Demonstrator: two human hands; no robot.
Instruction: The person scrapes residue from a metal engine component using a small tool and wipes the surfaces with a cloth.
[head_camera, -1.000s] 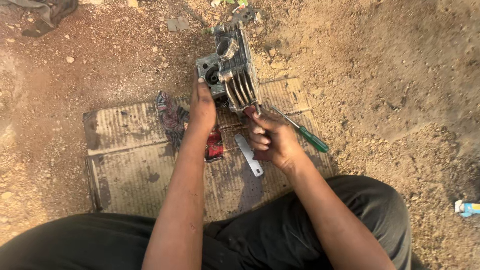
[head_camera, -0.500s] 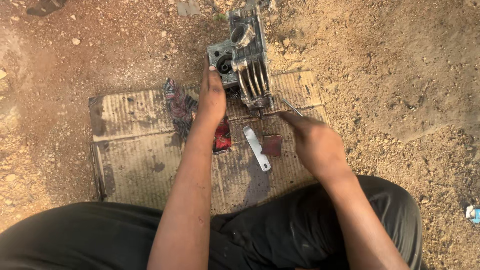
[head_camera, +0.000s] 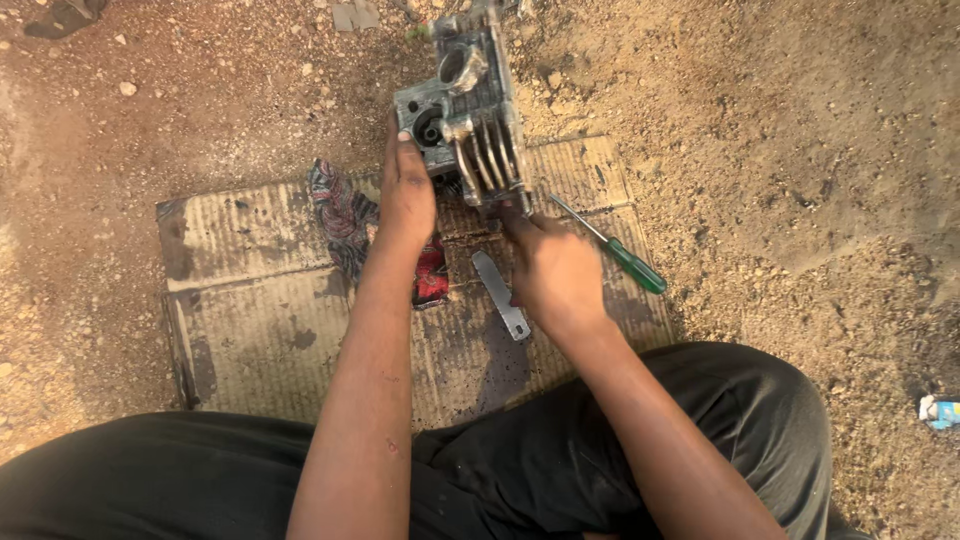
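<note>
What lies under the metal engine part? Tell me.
The engine part rests on a flattened cardboard sheet on dirt. The left hand and right hand touch it; its underside is hidden.

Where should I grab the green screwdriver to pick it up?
Probably by the green handle of the screwdriver, coming from the right. It lies flat on the cardboard mat, handle pointing away from the metal engine part; the thin shaft runs toward the right hand.

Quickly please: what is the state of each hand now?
Left hand: pressed against the finned metal engine part, steadying it.
Right hand: fingers curled at the part's lower end; what it holds cannot be told.
</note>
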